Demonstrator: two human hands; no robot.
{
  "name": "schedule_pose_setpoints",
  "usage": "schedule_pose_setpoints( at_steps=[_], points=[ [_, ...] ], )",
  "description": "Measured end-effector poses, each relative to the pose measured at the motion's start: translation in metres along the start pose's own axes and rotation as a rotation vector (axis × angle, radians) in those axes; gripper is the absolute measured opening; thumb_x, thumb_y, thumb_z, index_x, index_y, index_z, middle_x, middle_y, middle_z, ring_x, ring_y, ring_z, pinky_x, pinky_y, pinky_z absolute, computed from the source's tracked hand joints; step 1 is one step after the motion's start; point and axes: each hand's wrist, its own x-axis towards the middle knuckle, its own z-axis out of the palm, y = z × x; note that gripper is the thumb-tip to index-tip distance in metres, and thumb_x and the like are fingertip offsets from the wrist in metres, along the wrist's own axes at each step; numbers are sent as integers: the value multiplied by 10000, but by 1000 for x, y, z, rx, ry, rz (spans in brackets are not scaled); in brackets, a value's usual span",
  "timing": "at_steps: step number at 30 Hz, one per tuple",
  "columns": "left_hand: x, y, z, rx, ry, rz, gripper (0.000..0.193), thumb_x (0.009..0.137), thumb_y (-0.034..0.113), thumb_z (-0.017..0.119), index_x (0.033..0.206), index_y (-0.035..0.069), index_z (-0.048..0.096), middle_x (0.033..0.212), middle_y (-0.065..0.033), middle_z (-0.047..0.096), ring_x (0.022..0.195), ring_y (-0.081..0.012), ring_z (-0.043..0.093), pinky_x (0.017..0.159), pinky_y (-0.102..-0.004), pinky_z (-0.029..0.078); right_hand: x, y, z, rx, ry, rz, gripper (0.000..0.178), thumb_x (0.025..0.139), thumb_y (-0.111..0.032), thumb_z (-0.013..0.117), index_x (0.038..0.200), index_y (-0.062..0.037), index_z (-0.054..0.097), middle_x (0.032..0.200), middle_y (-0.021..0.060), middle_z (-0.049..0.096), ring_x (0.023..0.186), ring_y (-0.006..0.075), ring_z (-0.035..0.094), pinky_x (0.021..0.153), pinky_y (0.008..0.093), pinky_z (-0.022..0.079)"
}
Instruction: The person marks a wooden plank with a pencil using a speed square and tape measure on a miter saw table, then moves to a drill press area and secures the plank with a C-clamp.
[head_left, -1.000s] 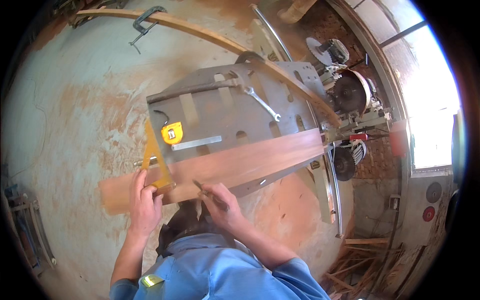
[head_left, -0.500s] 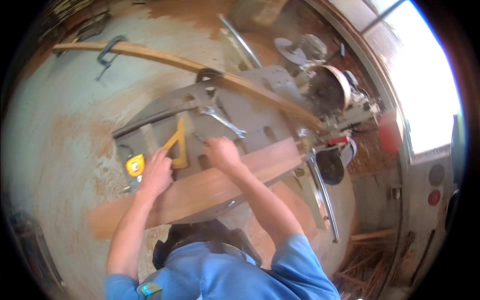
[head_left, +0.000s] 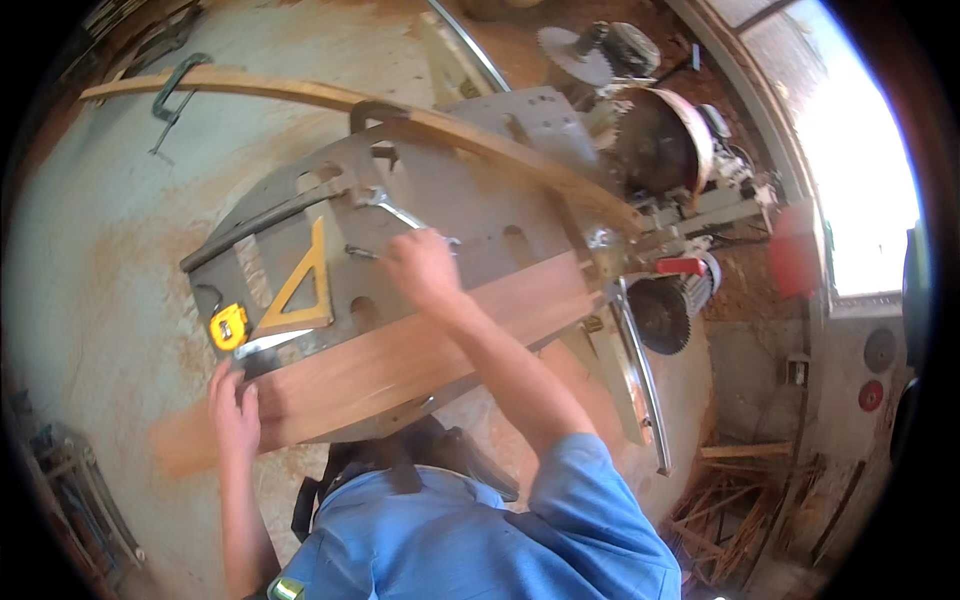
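Note:
A long reddish-brown wooden board (head_left: pixel 400 365) lies along the near edge of a grey slotted metal table (head_left: pixel 470 210). Over the board's left part is my left hand (head_left: pixel 238 410), its fingers open and apart at the far edge. My right hand (head_left: pixel 425 268) is farther up, above the table, with curled fingers. It partly covers a steel wrench (head_left: pixel 398 211), and a short dark rod (head_left: pixel 360 252) lies beside its fingertips. What these fingers hold, if anything, is hidden. Between the hands lie a yellow set square (head_left: pixel 320 275), a light metal strip (head_left: pixel 275 342) and a yellow tape measure (head_left: pixel 229 326).
A long wooden bar (head_left: pixel 480 140) crosses the table's far side, with a C-clamp (head_left: pixel 175 95) at its left end. A dark metal bar (head_left: pixel 260 228) lies at the left. Toothed saw blades (head_left: pixel 655 318) and motors stand at the right, near scrap wood (head_left: pixel 725 520).
My left hand has left the set square and moved left and nearer, to the board's left part. My right hand has shifted slightly farther out, over the wrench. The whole view has shifted.

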Motion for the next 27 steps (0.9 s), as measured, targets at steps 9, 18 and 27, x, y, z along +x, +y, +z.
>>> schedule_pose_setpoints(
  at_steps=[9, 18, 27],
  points=[
    [-162, -101, -41, -290, 337, -511, 205, 918, 4, 591, 1117, -40, 614, 1184, -151, 665, 1109, -230, 621, 990, -344, 472, -100, 19, -60, 465, 127, 437, 153, 955, -119, 621, 922, 13, 691, 760, 75, 678, 721, 134, 627, 673, 290, 506],
    [-148, -59, -38, -146, 111, -122, 170, 834, -16, 633, 1004, -11, 638, 1090, -179, 691, 1021, -320, 673, 906, -393, 529, -55, -35, -38, 26, 10, 87, 273, 846, -144, 723, 1084, -30, 658, 1032, 181, 658, 1034, 327, 612, 878, 411, 502],
    [-160, -66, -71, -110, 44, -152, 170, 833, 21, 655, 1002, 13, 662, 1021, -180, 688, 961, -365, 664, 834, -435, 538, 4, -17, 26, -403, -265, -61, 234, 861, -87, 612, 1091, -42, 611, 1075, 193, 613, 1057, 363, 604, 908, 460, 501]
  ],
)
